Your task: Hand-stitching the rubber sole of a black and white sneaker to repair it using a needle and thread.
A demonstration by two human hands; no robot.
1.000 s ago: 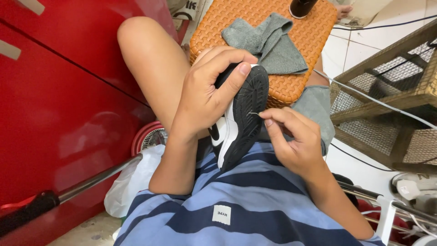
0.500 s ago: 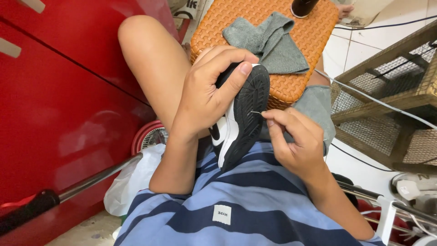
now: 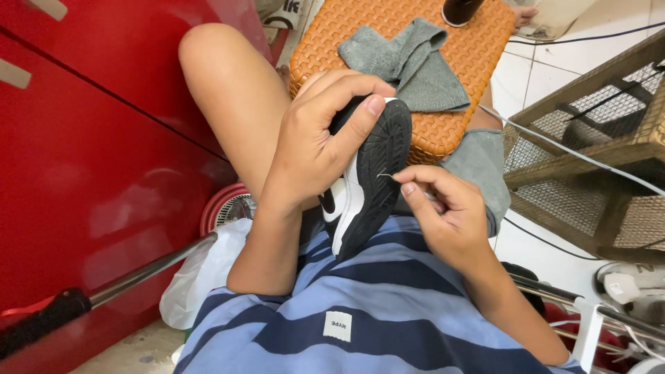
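— Gripping hard, that left hand (image 3: 312, 149): 4 fingers curled over the toe of the shoe (image 3: 367, 183) and the thumb pressed flat on the black sole, so the shoe stands on edge against the striped shirt (image 3: 360, 312), sole turned to the right.

— And the other hand?

— Right hand (image 3: 443, 211) is pinched shut on a needle (image 3: 385, 175), thumb and forefinger tight at its end. The tip sits right at the rim of the sole, where the black rubber meets the white side.

— Is it through yet?

— Can't tell from where I stand. The point touches the seam, but whether it has gone in is too small to see. I'd judge the sewing is somewhere in the middle: I can see no finished stitches along the edge, and no thread either, it's too fine to make out.

— So what's left?

— By my guess, most of the seam along that edge, though I wouldn't swear to it.

— What's around them?

— An orange woven stool (image 3: 443, 131) just beyond the shoe, with a grey cloth (image 3: 409, 59) crumpled on top. Bare knee (image 3: 208, 48) up on the left beside a red cabinet (image 3: 83, 138), a white plastic bag (image 3: 201, 277) below it, and a wooden wire-mesh crate (image 3: 589, 138) off to the right.
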